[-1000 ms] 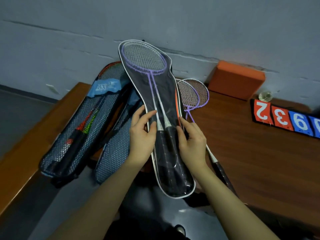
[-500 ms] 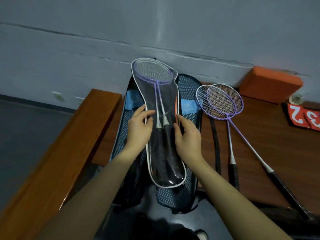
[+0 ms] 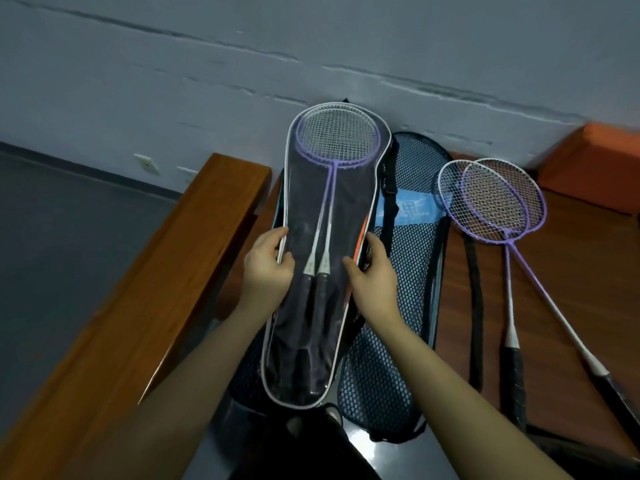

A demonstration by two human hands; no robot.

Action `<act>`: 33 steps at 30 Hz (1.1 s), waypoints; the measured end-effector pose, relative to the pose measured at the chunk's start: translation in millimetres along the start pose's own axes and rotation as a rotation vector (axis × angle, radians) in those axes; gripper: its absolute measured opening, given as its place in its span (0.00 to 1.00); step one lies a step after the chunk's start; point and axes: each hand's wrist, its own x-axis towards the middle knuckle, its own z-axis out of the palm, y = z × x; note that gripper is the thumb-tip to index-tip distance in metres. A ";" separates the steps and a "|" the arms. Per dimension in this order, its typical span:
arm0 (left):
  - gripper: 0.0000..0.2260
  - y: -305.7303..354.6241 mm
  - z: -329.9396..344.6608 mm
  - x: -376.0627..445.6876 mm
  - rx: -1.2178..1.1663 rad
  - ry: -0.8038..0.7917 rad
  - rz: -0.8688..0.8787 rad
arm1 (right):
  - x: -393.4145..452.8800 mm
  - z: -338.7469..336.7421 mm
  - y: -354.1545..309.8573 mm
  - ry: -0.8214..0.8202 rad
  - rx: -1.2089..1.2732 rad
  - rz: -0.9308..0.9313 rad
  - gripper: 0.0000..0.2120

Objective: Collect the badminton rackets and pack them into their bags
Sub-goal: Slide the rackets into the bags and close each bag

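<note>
A clear white-edged racket bag (image 3: 349, 202) holds two purple rackets (image 3: 337, 140), their black handles side by side. My left hand (image 3: 268, 271) grips the bag's left edge at mid-length. My right hand (image 3: 374, 271) grips its right edge, thumb on top and fingers curled under. The bag lies on top of a blue mesh racket bag (image 3: 412, 271) on the wooden table (image 3: 561, 306). Two loose purple rackets (image 3: 498, 202) lie crossed on the table to the right, heads toward the wall.
A wooden bench or rail (image 3: 173, 271) runs along the left, with grey floor (image 3: 69, 254) beyond it. An orange block (image 3: 595, 157) stands against the wall at the far right. A black strap (image 3: 476, 306) lies between the mesh bag and the loose rackets.
The clear bag has come down onto the blue mesh bags. Both hands went from resting flat on its top to gripping its side edges. The view has swung left.
</note>
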 end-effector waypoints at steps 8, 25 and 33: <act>0.20 -26.6 -13.8 11.3 0.104 -0.033 0.047 | -10.0 30.8 -7.3 0.035 0.027 -0.040 0.25; 0.27 -104.9 -27.7 21.6 0.651 -0.475 0.234 | -32.3 57.6 17.3 0.057 -0.633 -0.023 0.19; 0.33 -68.8 -22.5 15.6 0.583 -0.345 0.334 | -28.3 37.9 23.7 -0.004 -0.493 -0.106 0.18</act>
